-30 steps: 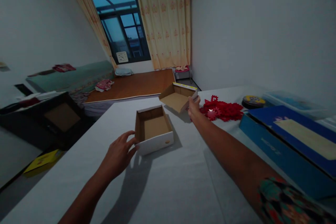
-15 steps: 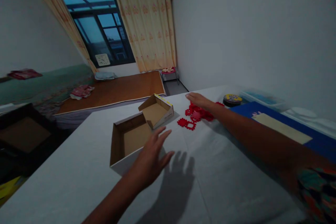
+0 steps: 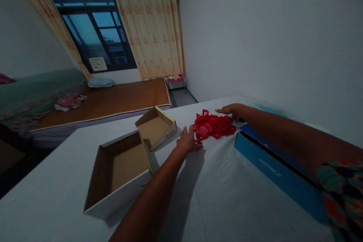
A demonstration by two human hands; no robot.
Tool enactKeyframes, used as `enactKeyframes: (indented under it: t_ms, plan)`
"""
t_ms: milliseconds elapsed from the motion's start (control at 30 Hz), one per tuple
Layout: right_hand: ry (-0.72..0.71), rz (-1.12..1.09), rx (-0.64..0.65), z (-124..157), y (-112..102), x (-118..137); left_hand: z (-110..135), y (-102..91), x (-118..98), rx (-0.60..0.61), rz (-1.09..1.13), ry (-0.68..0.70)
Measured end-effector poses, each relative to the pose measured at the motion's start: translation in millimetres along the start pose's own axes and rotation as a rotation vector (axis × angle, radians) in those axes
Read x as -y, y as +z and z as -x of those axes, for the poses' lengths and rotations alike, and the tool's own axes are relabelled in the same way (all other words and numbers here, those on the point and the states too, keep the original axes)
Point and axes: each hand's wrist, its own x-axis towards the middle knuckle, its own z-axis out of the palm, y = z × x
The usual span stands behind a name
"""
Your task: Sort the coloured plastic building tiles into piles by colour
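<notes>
Lying on the white cloth (image 3: pixel 227 193) near its far edge, red pieces (image 3: pixel 218 125) sit between the left hand (image 3: pixel 185 142), fingers apart, and the right hand (image 3: pixel 234 110), one finger extended, the others hidden from me. Nearer, open cloth runs between white box (image 3: pixel 121 198) and blue box (image 3: pixel 278 176), a window (image 3: pixel 85 28) beyond.

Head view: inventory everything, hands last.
table: one, white, foreground
red pieces: one pile, red, mid-table
larger box: one, white-brown, table's left
smaller box: one, white-brown, beside larger box
blue box: one, blue, table's right
container: one, bluish, table's far right, mostly hidden
window: one, dark, far wall
clock: one, pale, at window
curtains: two, yellowish, flanking window
bed: one, brown, below window
bundle: one, pale blue, on bed
cloth: one, pink, on bed
green cover: one, green, far left
stool: one, red, right of bed
left hand: one, pile's left edge
right hand: one, pile's right edge
</notes>
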Motion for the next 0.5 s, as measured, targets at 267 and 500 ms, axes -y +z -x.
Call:
enactKeyframes:
  t_ms: [267,500]
  plan:
    - [0.244,0.307,0.247,-14,12,-12,-42,10.7,5,0.041,-0.130,-0.031]
    - [0.081,0.305,0.553,8,36,-5,-44,26.2,0,-0.015,-0.100,0.081]
